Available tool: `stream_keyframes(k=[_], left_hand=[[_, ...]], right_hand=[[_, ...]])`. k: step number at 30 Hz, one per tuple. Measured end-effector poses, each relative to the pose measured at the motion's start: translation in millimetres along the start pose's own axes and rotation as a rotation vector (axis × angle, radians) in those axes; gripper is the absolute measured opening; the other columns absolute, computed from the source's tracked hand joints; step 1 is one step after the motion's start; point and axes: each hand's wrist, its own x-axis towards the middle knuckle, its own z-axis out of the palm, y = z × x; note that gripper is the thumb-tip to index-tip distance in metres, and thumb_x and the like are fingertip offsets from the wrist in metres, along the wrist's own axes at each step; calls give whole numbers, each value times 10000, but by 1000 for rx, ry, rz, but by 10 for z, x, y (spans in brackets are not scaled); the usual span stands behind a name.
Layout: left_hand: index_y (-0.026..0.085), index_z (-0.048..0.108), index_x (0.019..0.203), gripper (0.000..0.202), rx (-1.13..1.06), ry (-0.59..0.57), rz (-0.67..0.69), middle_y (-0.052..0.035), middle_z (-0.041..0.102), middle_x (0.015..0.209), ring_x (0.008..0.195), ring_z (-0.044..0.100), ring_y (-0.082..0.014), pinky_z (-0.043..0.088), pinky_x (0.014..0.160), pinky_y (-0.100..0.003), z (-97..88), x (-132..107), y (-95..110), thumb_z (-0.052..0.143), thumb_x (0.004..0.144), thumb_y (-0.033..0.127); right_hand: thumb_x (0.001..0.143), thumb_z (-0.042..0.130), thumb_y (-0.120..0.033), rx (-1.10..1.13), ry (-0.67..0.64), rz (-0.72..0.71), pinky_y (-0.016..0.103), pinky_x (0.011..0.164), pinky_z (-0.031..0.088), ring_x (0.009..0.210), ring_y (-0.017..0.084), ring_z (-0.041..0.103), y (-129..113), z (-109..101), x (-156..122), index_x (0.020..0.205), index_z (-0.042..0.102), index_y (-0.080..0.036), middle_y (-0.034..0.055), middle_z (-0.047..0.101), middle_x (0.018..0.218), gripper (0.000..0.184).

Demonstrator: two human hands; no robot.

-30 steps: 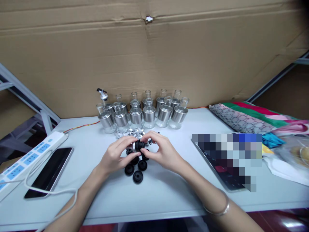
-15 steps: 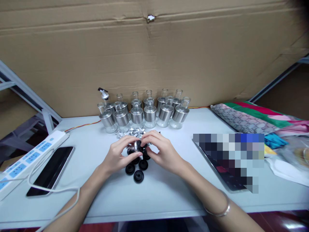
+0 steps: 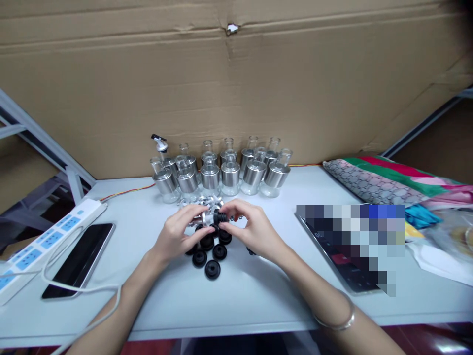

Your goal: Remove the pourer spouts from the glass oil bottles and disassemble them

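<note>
My left hand point(image 3: 177, 234) pinches a small silver ring piece point(image 3: 207, 218) above the table. My right hand point(image 3: 250, 230) pinches a black rubber stopper point(image 3: 220, 217) pressed end to end against that ring. Both hands hover over several loose black rubber stoppers point(image 3: 212, 268) lying on the white table point(image 3: 236, 291). A small heap of silver rings point(image 3: 199, 201) lies just behind my fingers. Behind those stand several small glass bottles with silver sleeves point(image 3: 229, 173); the leftmost back one carries a pourer spout point(image 3: 160, 144).
A white power strip point(image 3: 40, 236) and a black phone point(image 3: 79, 259) with a white cable lie at the left. A dark tablet point(image 3: 347, 261) lies at the right, beside patterned cloth point(image 3: 384, 180) and plastic bags. A cardboard sheet point(image 3: 236, 84) walls the back.
The black stopper, earlier hidden between my fingertips inside the ring, now shows to the right of the silver ring. Both hands have risen slightly and stayed together.
</note>
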Motion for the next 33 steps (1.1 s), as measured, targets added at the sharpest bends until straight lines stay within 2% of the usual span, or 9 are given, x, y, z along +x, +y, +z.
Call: stream_keyframes(k=[3,7,13,17,19,24,27,30,33], left_hand=[[144,578,1083,276,35,15,-37,-84,681,953,827,656,-157,549,713,-254,-26,-5,-46,636,844,268],[149,571,1161,323,153,-7,-90,-107,681,1058,938,653,-200,540,816,-329,20,-54,-156,601,869,284],[163,582,1215,410,228,-46,-315,-104,673,1127,996,630,-227,514,879,-383,99,-137,-352,547,887,407],[157,582,1214,415,195,-81,-450,-67,688,990,761,620,-162,522,742,-304,112,-150,-409,533,894,415],[158,578,1211,393,162,-85,-469,-52,674,958,695,590,-133,511,700,-272,120,-150,-415,521,905,397],[175,589,1169,326,97,-112,-433,-65,639,1067,878,616,-159,497,817,-288,127,-136,-393,485,924,363],[178,606,1122,291,101,-154,-466,-65,630,1076,977,601,-183,473,882,-312,89,-120,-382,437,941,331],[176,599,1111,287,171,-218,-546,-68,614,1069,998,587,-210,463,878,-340,39,-113,-389,416,939,316],[187,599,1085,281,226,-291,-595,-63,599,1049,942,594,-214,470,824,-344,20,-121,-397,414,930,333]], right_hand=[[737,625,-98,-14,50,-35,259,670,438,769,146,567,16,-30,8,870,606,-200,9,631,837,169],[752,628,-131,-38,117,14,265,663,447,761,148,565,35,-51,22,915,627,-191,15,627,818,173],[775,630,-178,-61,195,80,268,657,440,698,132,558,34,-52,31,964,641,-161,16,639,803,190],[772,628,-164,-63,193,79,255,639,434,682,124,550,41,-43,27,954,645,-153,15,640,800,183],[772,627,-158,-68,181,67,249,633,430,680,120,548,47,-36,26,947,649,-148,16,637,796,176],[779,625,-157,-84,168,63,242,626,430,686,118,553,46,-30,29,952,651,-143,17,635,797,176],[781,627,-160,-94,169,68,245,628,434,688,121,555,37,-36,31,951,652,-145,16,637,798,172],[784,631,-157,-114,166,71,254,645,441,693,127,558,33,-46,32,954,654,-144,15,635,785,172],[790,630,-150,-142,144,58,263,660,450,714,138,568,39,-57,32,966,659,-151,17,629,780,177]])
